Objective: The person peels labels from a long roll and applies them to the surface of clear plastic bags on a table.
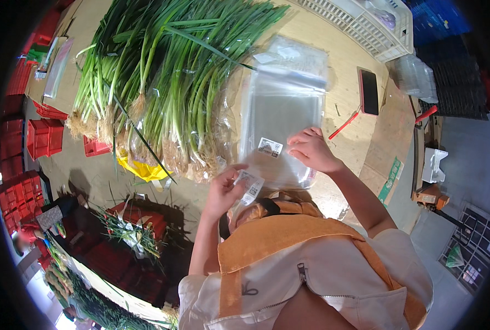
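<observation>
A stack of clear plastic bags (284, 115) lies on the wooden table before me, with a printed white label (270, 147) on its top bag. Over the stack's right side, close to that label, is my right hand (314, 149), fingers bent; whether they hold anything is unclear. My left hand (227, 190) pinches a piece with printed labels (250, 186) at the stack's lower left corner. To the left, many green onions (187, 90) lie with their roots towards me, several bunches in clear plastic bags.
A phone (369, 91) and a red pen (344, 125) lie at the right. Beyond them stand a white plastic crate (364, 31) and a bundle of clear plastic (416, 76). Red crates (44, 138) stand at the left; a yellow bag (144, 168) hangs by the table's edge.
</observation>
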The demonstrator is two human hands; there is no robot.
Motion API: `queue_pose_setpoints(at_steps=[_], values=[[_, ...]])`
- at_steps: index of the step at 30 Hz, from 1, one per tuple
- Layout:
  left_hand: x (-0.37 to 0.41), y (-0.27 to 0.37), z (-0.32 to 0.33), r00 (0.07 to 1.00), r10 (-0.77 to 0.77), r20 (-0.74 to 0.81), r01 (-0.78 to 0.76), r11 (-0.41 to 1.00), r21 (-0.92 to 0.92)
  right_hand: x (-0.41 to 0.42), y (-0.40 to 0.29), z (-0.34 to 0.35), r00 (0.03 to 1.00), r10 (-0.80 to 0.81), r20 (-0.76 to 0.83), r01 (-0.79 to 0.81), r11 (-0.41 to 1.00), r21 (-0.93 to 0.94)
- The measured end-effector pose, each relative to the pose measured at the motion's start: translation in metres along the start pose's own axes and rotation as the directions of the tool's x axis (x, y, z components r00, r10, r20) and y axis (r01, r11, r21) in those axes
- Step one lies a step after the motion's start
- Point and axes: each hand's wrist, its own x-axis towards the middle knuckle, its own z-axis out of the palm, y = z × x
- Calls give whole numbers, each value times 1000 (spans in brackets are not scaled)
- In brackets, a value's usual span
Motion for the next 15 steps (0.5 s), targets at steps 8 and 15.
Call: queue_pose_setpoints(at_steps=[8,15], values=[[-5,-9,7,999,-36,-25,36,999,4,1,4,14,1000,-12,8,12,998,-67],[-5,-11,3,1000,-1,-12,1,1000,-22,3,-3,16,992,-68,-103,51,987,-154]])
